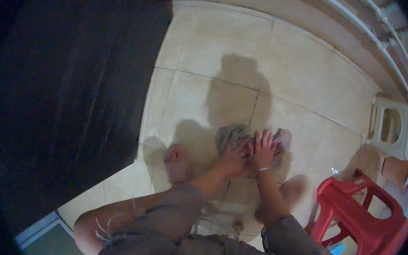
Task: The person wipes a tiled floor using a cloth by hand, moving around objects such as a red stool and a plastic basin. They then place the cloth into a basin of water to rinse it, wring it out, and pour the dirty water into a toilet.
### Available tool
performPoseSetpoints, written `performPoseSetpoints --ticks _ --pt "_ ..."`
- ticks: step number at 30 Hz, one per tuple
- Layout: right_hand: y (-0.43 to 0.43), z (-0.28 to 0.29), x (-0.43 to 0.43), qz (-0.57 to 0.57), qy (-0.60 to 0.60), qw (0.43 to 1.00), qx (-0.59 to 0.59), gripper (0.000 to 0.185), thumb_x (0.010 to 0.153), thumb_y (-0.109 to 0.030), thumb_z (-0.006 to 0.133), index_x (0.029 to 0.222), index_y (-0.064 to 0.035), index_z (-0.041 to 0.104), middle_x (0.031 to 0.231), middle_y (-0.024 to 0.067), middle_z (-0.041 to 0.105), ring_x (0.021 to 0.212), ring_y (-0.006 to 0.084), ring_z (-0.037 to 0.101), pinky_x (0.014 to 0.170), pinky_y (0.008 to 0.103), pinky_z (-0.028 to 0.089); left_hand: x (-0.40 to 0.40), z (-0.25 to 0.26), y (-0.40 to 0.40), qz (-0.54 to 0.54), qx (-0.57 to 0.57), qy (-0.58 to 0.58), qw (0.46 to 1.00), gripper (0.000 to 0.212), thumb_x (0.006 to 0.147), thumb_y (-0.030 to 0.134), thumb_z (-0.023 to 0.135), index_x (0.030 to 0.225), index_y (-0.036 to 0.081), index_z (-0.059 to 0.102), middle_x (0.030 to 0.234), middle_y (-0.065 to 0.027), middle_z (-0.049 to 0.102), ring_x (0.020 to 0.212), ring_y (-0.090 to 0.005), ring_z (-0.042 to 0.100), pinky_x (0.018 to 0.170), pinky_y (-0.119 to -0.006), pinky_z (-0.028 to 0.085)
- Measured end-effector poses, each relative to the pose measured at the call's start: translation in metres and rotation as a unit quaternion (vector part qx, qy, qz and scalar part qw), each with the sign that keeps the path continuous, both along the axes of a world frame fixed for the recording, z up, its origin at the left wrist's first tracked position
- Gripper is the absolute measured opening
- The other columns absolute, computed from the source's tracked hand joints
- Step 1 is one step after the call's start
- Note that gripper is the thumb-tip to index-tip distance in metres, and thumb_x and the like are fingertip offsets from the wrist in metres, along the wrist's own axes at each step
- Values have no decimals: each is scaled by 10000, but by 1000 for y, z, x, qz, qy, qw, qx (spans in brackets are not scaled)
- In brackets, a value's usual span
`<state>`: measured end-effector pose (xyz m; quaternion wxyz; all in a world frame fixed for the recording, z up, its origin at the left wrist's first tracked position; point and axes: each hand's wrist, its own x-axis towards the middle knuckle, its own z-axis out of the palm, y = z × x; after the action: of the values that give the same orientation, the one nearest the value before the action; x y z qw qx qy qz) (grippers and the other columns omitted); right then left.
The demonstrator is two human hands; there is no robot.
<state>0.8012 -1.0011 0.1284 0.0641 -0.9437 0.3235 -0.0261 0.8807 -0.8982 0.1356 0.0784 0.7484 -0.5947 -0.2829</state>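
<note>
A crumpled grey-brown cloth (233, 133) lies on the beige tiled floor (206, 95) before me. My left hand (236, 153) rests on its left part, fingers spread. Beside it, my right hand (263, 150) lies flat on the cloth's right part with the fingers apart, a thin light band around the wrist. The hands are close together near the middle of the cloth; neither hand's fingers are seen closed around it. The palms and the cloth beneath them are hidden.
A red plastic stool (348, 210) stands close on the right, with a light blue object (337, 250) by its legs. Farther right is a cream plastic stool (401, 128) by the wall. A dark panel (85, 82) fills the left. My knees are on both sides of my arms.
</note>
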Motion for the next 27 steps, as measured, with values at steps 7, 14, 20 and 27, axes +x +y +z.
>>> performPoseSetpoints --ticks 7,14,20,27 --pt "31 43 0 -32 -114 976 184 491 759 -284 521 1210 -145 384 1285 158 295 1188 330 269 960 481 206 96 16 21 -62 117 -182 974 501 766 406 435 1236 262 338 1359 22 174 1267 -234 80 904 -652 48" --pt "11 26 45 77 -54 982 162 463 741 -264 547 1160 -112 421 1259 177 309 1144 356 297 934 418 278 209 -5 37 380 53 -165 908 538 805 451 382 1292 295 214 1377 -24 95 1259 -309 24 906 -642 -2" --pt "35 36 87 153 -91 960 218 383 727 -226 562 1068 -78 470 1186 174 384 1073 351 366 898 415 323 139 -76 163 479 207 -277 807 586 805 512 322 1286 185 253 1361 -180 24 1220 -426 -10 958 -569 19" --pt "42 32 16 -36 -186 953 237 423 761 -286 510 1125 -82 447 1193 170 388 1128 349 314 930 435 270 2 3 21 170 101 -128 972 534 790 407 386 1228 103 360 1309 -185 197 1218 -401 79 907 -642 69"
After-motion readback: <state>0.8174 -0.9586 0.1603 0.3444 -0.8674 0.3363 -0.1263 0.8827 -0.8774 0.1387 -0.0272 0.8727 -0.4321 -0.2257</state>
